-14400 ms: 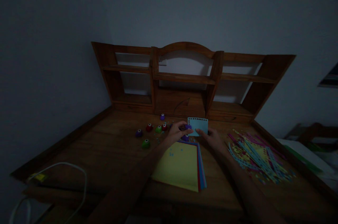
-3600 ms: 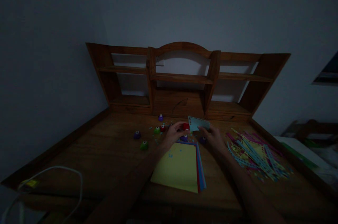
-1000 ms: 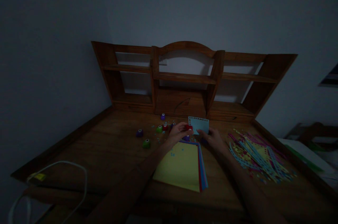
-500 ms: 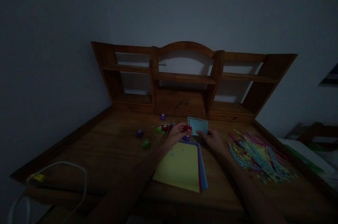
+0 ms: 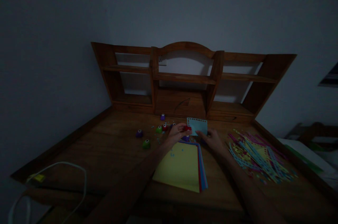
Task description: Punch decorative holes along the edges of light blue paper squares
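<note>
The room is dim. My left hand [image 5: 177,133] is closed around a small red paper punch [image 5: 187,128], set against the left edge of a light blue card [image 5: 198,125]. My right hand [image 5: 211,140] pinches the card's lower edge and holds it upright above the desk. The card has a row of punched holes along its top and left edges. Below my hands lies a stack of coloured paper sheets [image 5: 179,166], with a yellow sheet on top.
Small punches stand left of my hands: purple [image 5: 139,133], green [image 5: 145,143], another green [image 5: 158,129], red [image 5: 164,127], purple [image 5: 162,116]. Cut paper strips [image 5: 257,157] are heaped at the right. A wooden hutch [image 5: 185,79] lines the desk's back. A white cable [image 5: 63,178] loops at the front left.
Since 14 seconds ago the punch in my left hand is red instead of purple, and one red punch is gone from the desk. Over the last second my hands have barely shifted.
</note>
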`<state>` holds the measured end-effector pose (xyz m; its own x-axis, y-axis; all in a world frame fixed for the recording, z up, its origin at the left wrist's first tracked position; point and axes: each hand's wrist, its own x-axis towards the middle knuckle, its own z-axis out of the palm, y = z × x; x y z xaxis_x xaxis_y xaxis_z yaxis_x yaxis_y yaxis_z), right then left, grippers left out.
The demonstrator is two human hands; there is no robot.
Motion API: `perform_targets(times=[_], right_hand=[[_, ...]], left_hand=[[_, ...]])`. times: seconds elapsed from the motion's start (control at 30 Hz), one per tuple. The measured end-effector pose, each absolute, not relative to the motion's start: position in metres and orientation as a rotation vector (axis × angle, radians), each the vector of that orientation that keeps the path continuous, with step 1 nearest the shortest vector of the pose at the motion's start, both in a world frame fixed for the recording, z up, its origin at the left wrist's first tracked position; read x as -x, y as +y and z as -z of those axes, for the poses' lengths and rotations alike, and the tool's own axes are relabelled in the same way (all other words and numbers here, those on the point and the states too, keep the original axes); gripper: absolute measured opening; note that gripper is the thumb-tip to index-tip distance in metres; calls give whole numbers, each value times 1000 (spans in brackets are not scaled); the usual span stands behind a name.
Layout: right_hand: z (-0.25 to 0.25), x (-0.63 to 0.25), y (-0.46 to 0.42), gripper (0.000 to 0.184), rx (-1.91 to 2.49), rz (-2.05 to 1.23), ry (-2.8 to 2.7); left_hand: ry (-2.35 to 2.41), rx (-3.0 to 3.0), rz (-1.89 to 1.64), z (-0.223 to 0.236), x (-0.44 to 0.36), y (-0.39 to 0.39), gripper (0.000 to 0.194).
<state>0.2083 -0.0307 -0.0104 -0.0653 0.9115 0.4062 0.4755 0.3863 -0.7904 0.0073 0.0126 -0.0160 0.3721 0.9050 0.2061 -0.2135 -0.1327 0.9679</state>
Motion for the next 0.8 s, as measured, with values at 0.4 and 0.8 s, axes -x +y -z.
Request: perform_targets(times=[0.4, 0.8], right_hand=[[7, -206, -33, 39, 1258, -623, -1667], [7, -206, -34, 39, 1246, -602, -1677]], left_hand=[[688, -1336, -1120, 14, -9, 10, 35], [660, -1329, -1114, 15, -9, 11, 36]])
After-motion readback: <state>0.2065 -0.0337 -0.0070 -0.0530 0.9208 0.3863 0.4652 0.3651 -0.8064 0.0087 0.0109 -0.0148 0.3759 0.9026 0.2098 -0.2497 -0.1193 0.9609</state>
